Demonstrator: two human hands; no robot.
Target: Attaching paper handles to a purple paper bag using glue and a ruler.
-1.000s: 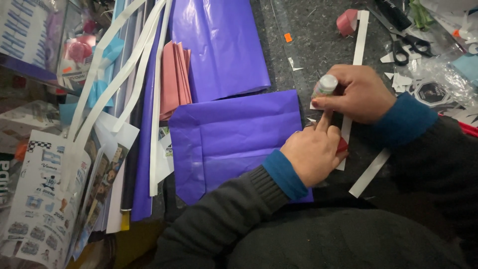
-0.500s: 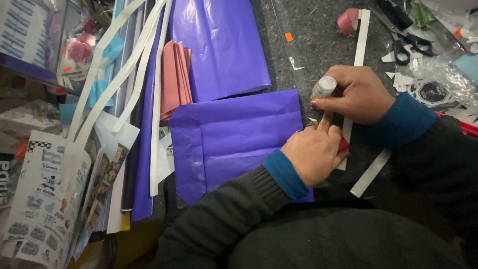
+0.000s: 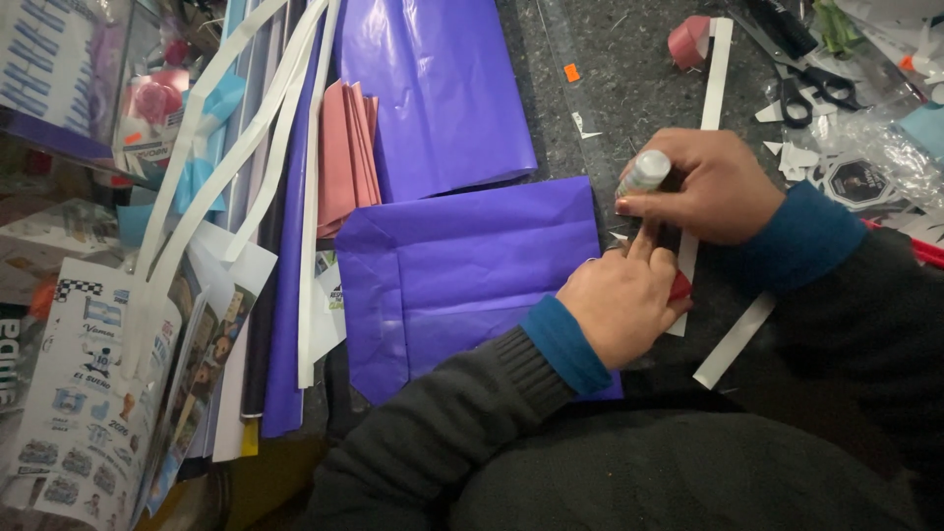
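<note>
Both bare hands, the left hand [image 3: 624,305] at frame centre and the right hand [image 3: 703,187] just above it toward the upper right, emerge from dark charcoal ribbed-knit sweater sleeves [image 3: 442,433] with blue inner cuffs [image 3: 565,344] showing at each wrist.

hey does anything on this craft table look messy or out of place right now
Yes. White paper offcuts lie scattered beside the black scissors, and an orange scrap sits alone on the dark tabletop. Nothing looks spilled.
</note>
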